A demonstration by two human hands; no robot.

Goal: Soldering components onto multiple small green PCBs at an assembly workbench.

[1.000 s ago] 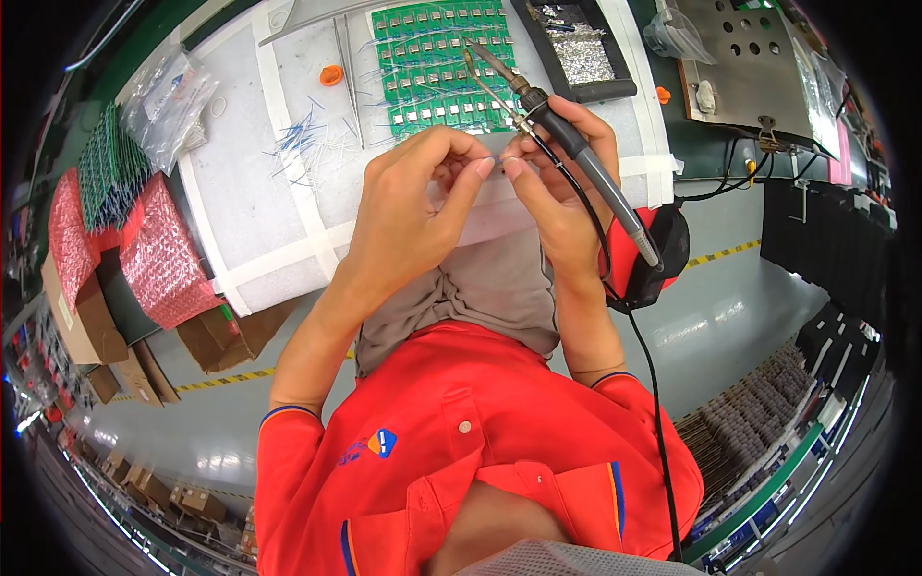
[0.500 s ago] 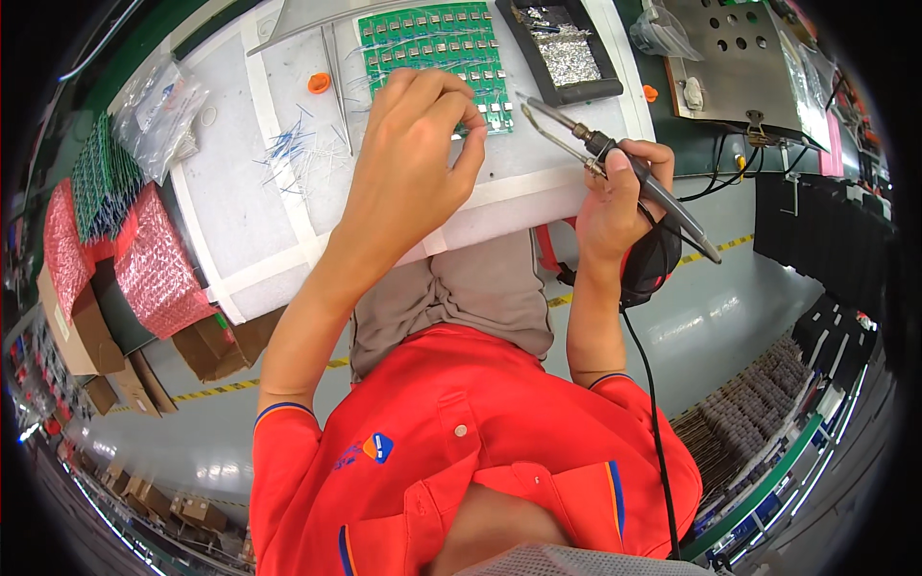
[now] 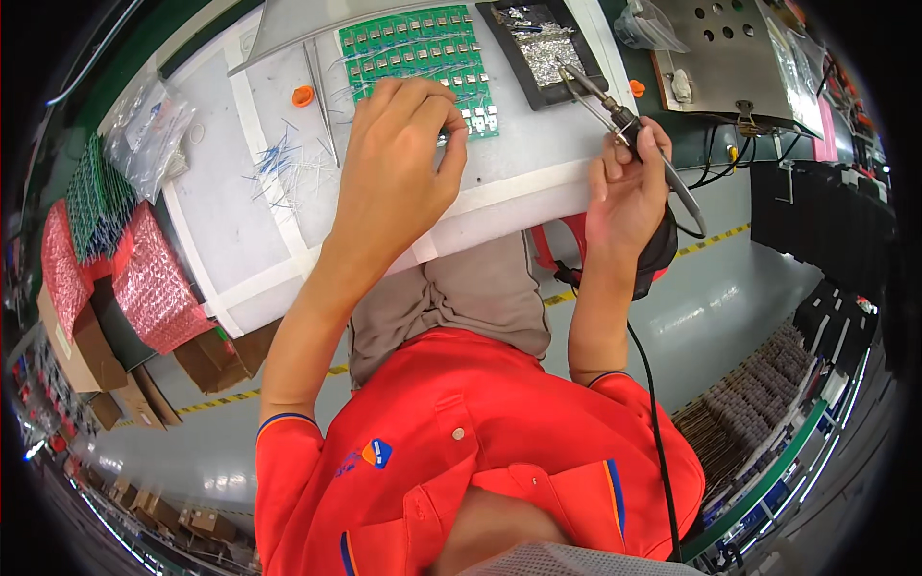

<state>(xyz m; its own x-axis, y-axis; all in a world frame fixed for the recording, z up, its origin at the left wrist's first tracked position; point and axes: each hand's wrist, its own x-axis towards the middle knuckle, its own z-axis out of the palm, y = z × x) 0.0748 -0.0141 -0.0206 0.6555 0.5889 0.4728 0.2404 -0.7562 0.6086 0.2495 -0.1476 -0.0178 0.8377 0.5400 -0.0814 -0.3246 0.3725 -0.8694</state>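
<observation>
A green circuit board panel [image 3: 413,43] with rows of small metal parts and thin blue-white wires lies on the white work surface. My left hand [image 3: 403,158] rests over its near edge, fingers curled and thumb drawn in toward the index finger; whatever they pinch is hidden. My right hand [image 3: 629,187] is closed around a soldering iron [image 3: 622,117] with a thin metal tube beside its tip. That tip points up and left, over the black tray [image 3: 519,72] of crumpled silvery scraps. Tweezers [image 3: 322,106] lie left of the board, near loose cut wires [image 3: 288,173].
Orange caps [image 3: 303,96] sit by the tweezers. At left are a clear plastic bag [image 3: 149,130], stacked green boards [image 3: 101,202] and pink bubble wrap [image 3: 158,278]. A metal box with holes [image 3: 720,58] stands at right. The iron's black cable [image 3: 653,422] hangs beside my right arm.
My right hand has turned and moved the soldering iron, so its tip went from beside the board to over the black tray. My left hand stays at the board; the whole view has shifted slightly.
</observation>
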